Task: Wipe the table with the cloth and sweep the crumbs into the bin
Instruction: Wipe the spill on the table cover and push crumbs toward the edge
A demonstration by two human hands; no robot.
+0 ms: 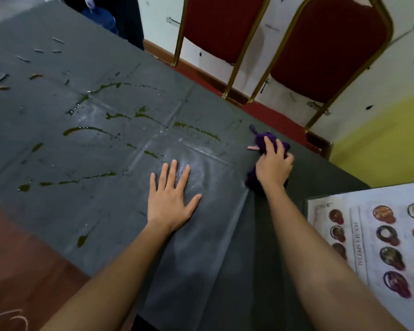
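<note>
- while the right hand (274, 167) grips the bunched purple cloth (261, 140) with fingers curled over it, the cloth sits pressed on the table (105, 211) close to the right edge, its bunch running near to far under the palm.
- left hand (171, 201) lies flat on the grey cover, fingers straight and spread wide, holding nothing; it is left of the cloth hand, slightly nearer, and apart from it.
- green streaks (86, 130) lie left of and beyond both hands, most running roughly left to right. the left hand is nearer to them; the cloth is the farther of the two.
- judgement: the next stroke calls for the cloth to travel left and far. the flat left hand sits partly in that line and seems to pin the cover, which folds beside the right wrist.
- crumbs (3, 78) are scattered at the far left, well apart from both hands.
- room: open cover lies to the left; to the right, the edge, then red chairs (225, 27); a menu (368, 235) lies at near right.
- bin is not in view.
</note>
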